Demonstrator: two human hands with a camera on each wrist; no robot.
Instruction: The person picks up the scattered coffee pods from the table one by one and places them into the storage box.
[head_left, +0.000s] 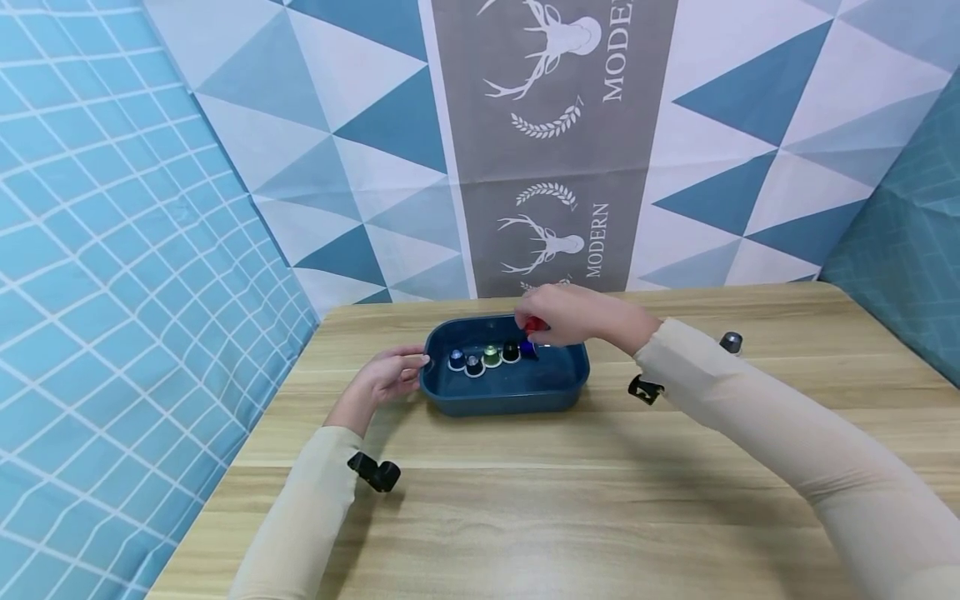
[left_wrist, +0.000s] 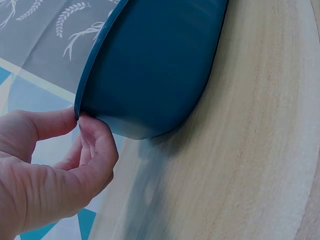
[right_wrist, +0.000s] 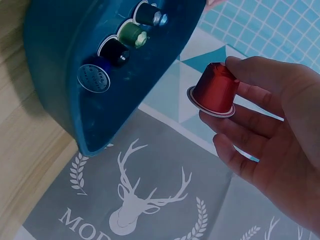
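A red coffee capsule (right_wrist: pixel 216 89) is pinched between the thumb and fingers of my right hand (right_wrist: pixel 272 120). In the head view that hand is over the right back part of a dark blue oblong basin (head_left: pixel 510 402). My left hand (left_wrist: pixel 55 175) pinches the basin's left rim between thumb and index finger. Inside the basin a row of several capsules runs rightward: a blue one (head_left: pixel 457 358), a dark one (head_left: pixel 474 365), a green one (head_left: pixel 491 356), a black one (head_left: pixel 511 350). At the right end a deep blue capsule (right_wrist: pixel 95 75) lies on its side.
Farther right on the wooden table (head_left: pixel 510 508), a dark capsule (head_left: pixel 731 341) stands partly behind the right sleeve. A patterned cloth (head_left: pixel 390 142) with deer prints hangs behind the table. Blue checked cloth (head_left: pixel 127 250) covers the left side.
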